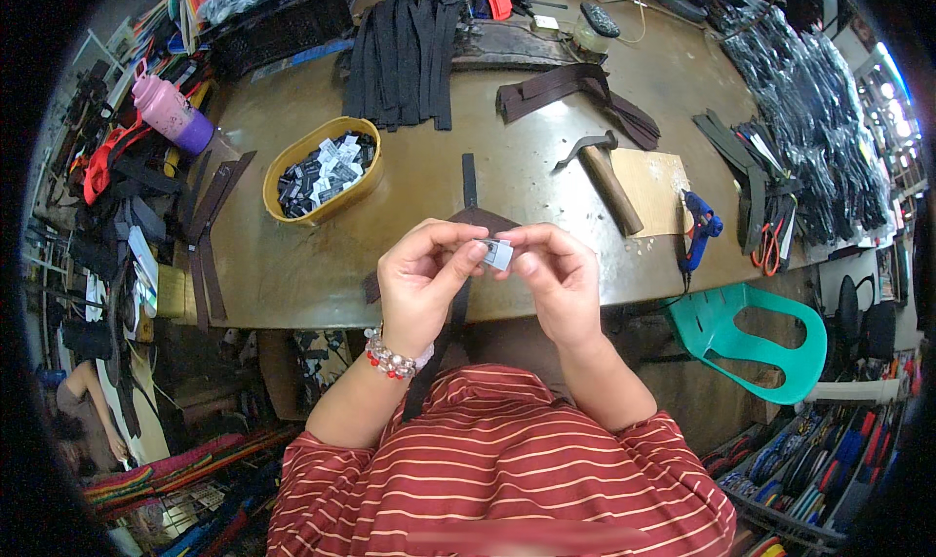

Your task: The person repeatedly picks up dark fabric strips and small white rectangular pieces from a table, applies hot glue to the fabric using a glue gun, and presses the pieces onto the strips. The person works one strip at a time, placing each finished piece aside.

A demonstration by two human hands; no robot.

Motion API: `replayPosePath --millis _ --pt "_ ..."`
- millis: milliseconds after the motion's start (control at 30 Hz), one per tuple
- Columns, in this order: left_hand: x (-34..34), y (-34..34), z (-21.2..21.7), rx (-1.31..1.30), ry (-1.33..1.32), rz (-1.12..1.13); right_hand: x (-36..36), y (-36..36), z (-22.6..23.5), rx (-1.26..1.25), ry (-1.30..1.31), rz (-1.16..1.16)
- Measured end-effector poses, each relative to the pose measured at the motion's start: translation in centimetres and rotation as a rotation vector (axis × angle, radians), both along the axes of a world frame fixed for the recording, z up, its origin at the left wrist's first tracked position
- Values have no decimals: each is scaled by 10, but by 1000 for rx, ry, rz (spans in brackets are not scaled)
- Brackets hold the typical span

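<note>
Near the table's front edge, my left hand and my right hand meet, both closed in a pinch on one small white label. Dark printing shows on part of it; the fingertips cover its edges. Below and behind the hands lie dark straps, one a narrow black strip pointing away from me, another a brown strap partly hidden by my fingers. Left of my hands stands an oval yellow basket filled with many black and white labels.
On the right lie a hammer beside a tan board, a blue glue gun and orange-handled scissors. Black strips and brown straps rest farther back. A pink-purple bottle stands left; a green plastic chair is at right.
</note>
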State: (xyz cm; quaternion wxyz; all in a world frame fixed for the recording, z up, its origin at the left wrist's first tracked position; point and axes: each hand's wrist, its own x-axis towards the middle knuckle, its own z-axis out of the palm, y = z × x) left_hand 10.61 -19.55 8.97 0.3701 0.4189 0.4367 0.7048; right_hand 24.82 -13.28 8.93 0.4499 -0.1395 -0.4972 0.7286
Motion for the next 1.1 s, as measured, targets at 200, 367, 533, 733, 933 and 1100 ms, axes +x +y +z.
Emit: replayPosePath --millis 200,367,533,733,933,1100 --pt "2 -3 0 16 4 -10 -4 -6 3 -21 -113 -76" --pt "-3 1 -18 -101 35 -53 21 10 -14 -5 -312 -178" --pt "-35 23 -65 -254 -298 28 142 94 -74 340 -856 -1687" --pt "-55 30 -97 -339 -156 -22 233 169 -58 343 -1701 -993" --pt "-53 43 -96 -243 -346 -42 118 155 41 863 -1919 -514" --pt "-56 47 -110 -263 -619 -74 26 91 -8 1050 -1371 -88"
